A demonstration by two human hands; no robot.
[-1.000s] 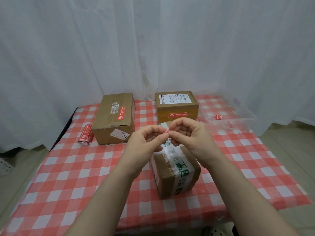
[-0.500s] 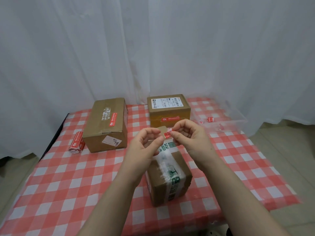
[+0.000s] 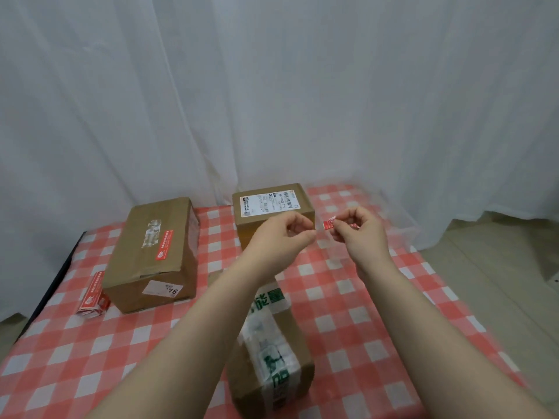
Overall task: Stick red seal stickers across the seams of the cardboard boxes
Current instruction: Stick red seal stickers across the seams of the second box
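My right hand (image 3: 358,234) pinches a small red seal sticker (image 3: 328,224) at its fingertips, held in the air beside the back box (image 3: 273,216), which carries a white shipping label. My left hand (image 3: 286,237) hovers just left of the sticker, fingers curled with the thumb against them; nothing shows between them. Below my forearms lies a small cardboard box (image 3: 269,352) wrapped in white and green printed tape. At the left stands a larger box (image 3: 154,252) with a red seal (image 3: 163,245) stuck on its top.
A bundle of red seal stickers (image 3: 93,296) lies left of the larger box. The table wears a red and white checked cloth (image 3: 378,297). A clear plastic tub (image 3: 393,219) sits faintly at the back right. White curtains hang behind; floor shows at the right.
My hands were together pinching the sticker; they have parted. The right hand carries the sticker off to the right, and the view has shifted so the near box sits lower.
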